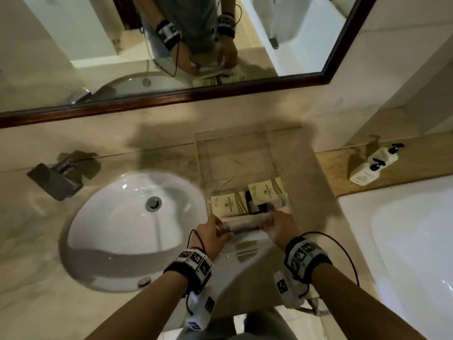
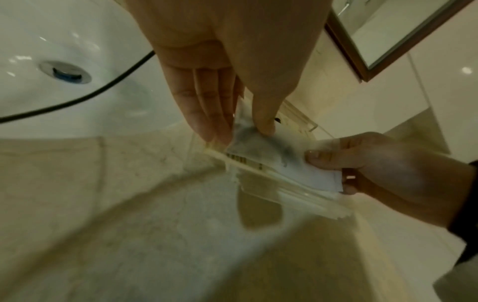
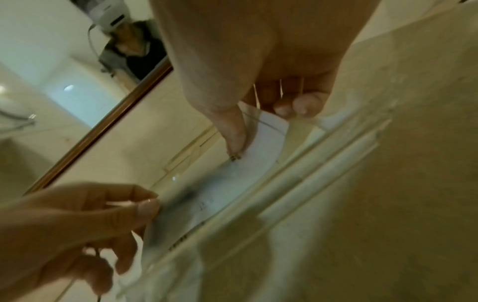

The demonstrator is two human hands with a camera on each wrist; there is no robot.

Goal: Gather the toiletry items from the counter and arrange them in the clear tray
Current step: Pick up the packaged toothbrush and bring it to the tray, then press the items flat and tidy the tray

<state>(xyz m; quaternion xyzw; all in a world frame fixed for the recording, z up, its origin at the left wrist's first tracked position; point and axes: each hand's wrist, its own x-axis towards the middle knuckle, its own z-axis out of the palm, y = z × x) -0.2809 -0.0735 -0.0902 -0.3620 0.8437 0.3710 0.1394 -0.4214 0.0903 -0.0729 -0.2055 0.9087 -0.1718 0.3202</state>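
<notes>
The clear tray [image 1: 247, 153] sits on the tabletop [image 1: 110, 143] at about three o'clock from the sink [image 1: 132, 227], and two cream sachets already lie in its near half: one sachet [image 1: 228, 204] toward nine o'clock and a second sachet [image 1: 266, 192] just beside it toward three o'clock, with something dark between them that is too small to make out. The step in hand looks like placing another item: a long flat white packet [image 1: 245, 224], blurred in every view, held crosswise over the tray's near edge at six o'clock. The left hand [image 1: 212, 233] pinches its left end between thumb and fingertips; the right hand [image 1: 279, 229] pinches the right end, thumb on top and fingers curled beneath. From the wrist views the packet seems to be at or just inside the near wall, though whether it already rests on the tray floor cannot be told. The next move probably calls for lowering it level behind the sachets and letting go with both hands together, so it does not tip over the wall. A pair of pump bottles [image 1: 375, 165] stands well apart at three o'clock.
</notes>
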